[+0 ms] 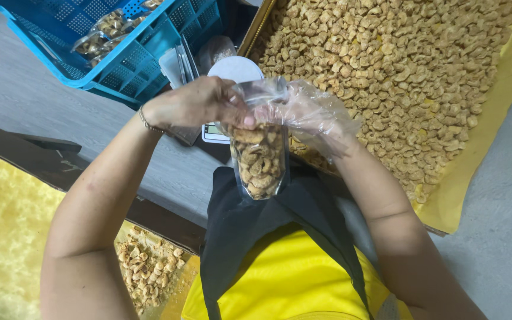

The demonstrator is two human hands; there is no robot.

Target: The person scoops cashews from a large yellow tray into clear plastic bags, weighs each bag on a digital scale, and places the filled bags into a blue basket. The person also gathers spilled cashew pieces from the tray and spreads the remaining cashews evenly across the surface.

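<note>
- My left hand (194, 102) is raised in front of my chest, bare, its grip pinching the top edge of a clear pouch (260, 159) filled with cashews.
- My right hand (303, 112) wears a loose clear plastic glove; its grip is pressed onto the same top edge from the other side, thumb and fingers closed on it.
- The pouch hangs upright from both grips, above my black apron (250, 219).
- Just behind the pouch sits a small scale (235, 70) with a white round plate, partly hidden by my hands.
- Right of the pouch, a wide tray (505, 89) lined with yellow paper holds a heap of loose cashews (398, 65).
- Beyond the pouch to the left stands a blue plastic crate (149, 53) with filled pouches inside.
- Left of the pouch, the grey tabletop (42, 101) lies bare up to its near edge.
</note>
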